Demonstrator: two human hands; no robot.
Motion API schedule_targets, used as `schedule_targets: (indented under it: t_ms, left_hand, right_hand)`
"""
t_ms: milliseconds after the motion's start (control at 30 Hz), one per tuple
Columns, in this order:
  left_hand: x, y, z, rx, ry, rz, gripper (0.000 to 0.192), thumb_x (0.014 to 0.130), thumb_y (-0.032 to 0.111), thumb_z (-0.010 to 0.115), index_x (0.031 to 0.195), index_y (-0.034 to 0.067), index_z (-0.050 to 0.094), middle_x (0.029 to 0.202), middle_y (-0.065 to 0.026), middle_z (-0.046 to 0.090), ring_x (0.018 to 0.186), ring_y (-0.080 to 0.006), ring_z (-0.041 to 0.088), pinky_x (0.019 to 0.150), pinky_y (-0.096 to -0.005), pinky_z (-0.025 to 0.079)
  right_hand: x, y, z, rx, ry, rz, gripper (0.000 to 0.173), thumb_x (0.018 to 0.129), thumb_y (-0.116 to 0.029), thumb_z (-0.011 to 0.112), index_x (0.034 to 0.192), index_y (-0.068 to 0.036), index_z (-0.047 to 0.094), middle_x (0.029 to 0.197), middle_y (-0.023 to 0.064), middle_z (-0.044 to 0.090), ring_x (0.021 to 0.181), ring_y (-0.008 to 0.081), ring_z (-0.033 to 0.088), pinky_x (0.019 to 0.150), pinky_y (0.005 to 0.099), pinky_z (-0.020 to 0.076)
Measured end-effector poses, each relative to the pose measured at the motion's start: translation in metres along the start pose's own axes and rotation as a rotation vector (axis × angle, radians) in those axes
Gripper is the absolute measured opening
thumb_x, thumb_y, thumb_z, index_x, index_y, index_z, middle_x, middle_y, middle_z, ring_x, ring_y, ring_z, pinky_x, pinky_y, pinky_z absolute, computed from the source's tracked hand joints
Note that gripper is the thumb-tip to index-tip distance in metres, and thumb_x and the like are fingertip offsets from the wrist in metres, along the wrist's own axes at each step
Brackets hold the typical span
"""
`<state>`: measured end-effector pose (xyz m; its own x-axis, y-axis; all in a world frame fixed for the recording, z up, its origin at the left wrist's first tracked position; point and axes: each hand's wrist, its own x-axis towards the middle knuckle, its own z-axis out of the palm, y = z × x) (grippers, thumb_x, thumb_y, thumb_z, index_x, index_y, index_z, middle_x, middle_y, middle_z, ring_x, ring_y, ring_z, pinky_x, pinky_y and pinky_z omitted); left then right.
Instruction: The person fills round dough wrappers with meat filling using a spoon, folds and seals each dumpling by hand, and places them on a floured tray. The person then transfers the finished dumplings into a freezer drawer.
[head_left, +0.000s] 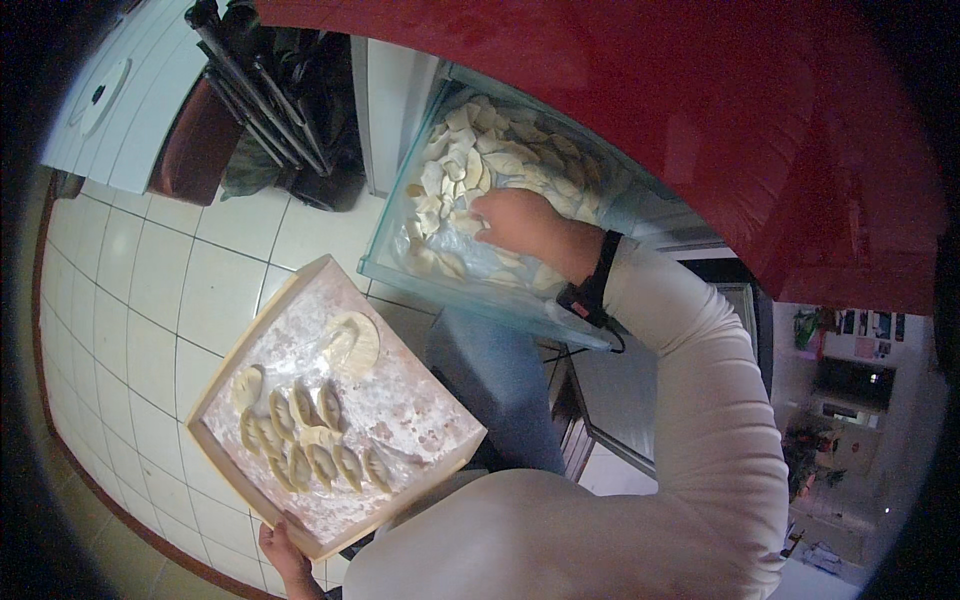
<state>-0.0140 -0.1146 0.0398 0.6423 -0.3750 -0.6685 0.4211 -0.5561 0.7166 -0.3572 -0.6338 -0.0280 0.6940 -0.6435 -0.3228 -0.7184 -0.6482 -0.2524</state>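
Observation:
My left hand (287, 553) grips the near corner of a shallow wooden tray (442, 459), which is tilted and dusted with flour. On the tray lie several pleated dumplings (322, 466) in loose rows, and a flat round dough piece (352, 345) sits towards its far corner. My right hand (517, 225), with a black band at the wrist, reaches into a clear freezer drawer (401, 274). Its thumb and fingers pinch a pale dumpling (466, 220) just above the drawer's contents. Many more dumplings (525, 154) are heaped in the drawer on clear plastic film (469, 251).
A red panel (600, 75), seemingly the appliance's door or front, overhangs the drawer. Folded dark metal-framed items (262, 105) stand by a white wall unit (142, 112). White floor tiles (217, 289) stretch to the left. My jeans-clad leg (495, 382) is beneath the drawer.

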Motion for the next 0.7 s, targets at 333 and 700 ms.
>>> schedule_targets:
  t_ms: [333, 700]
  left_hand:
    - [0.001, 0.000, -0.007, 0.078, 0.018, -0.001, 0.014, 0.088, 0.009, 0.054, 0.096, -0.003, 0.054, 0.084, -0.0081, 0.060, 0.072, -0.0156, 0.057, 0.065, -0.0274, 0.047]
    - [-0.002, 0.003, 0.000, -0.003, 0.001, 0.031, 0.013, 0.087, 0.008, 0.055, 0.095, -0.002, 0.054, 0.083, -0.0097, 0.061, 0.070, -0.0174, 0.059, 0.064, -0.0285, 0.049]
  right_hand:
    - [0.028, -0.020, 0.019, -0.160, -0.037, -0.086, 0.019, 0.074, -0.017, 0.066, 0.088, -0.005, 0.061, 0.089, 0.0140, 0.061, 0.087, 0.0331, 0.062, 0.072, 0.0428, 0.0504]
    - [0.008, -0.005, 0.019, 0.429, 0.015, 0.147, 0.038, 0.061, -0.015, 0.069, 0.097, -0.003, 0.061, 0.090, 0.0147, 0.064, 0.083, 0.0283, 0.063, 0.073, 0.0367, 0.0496]
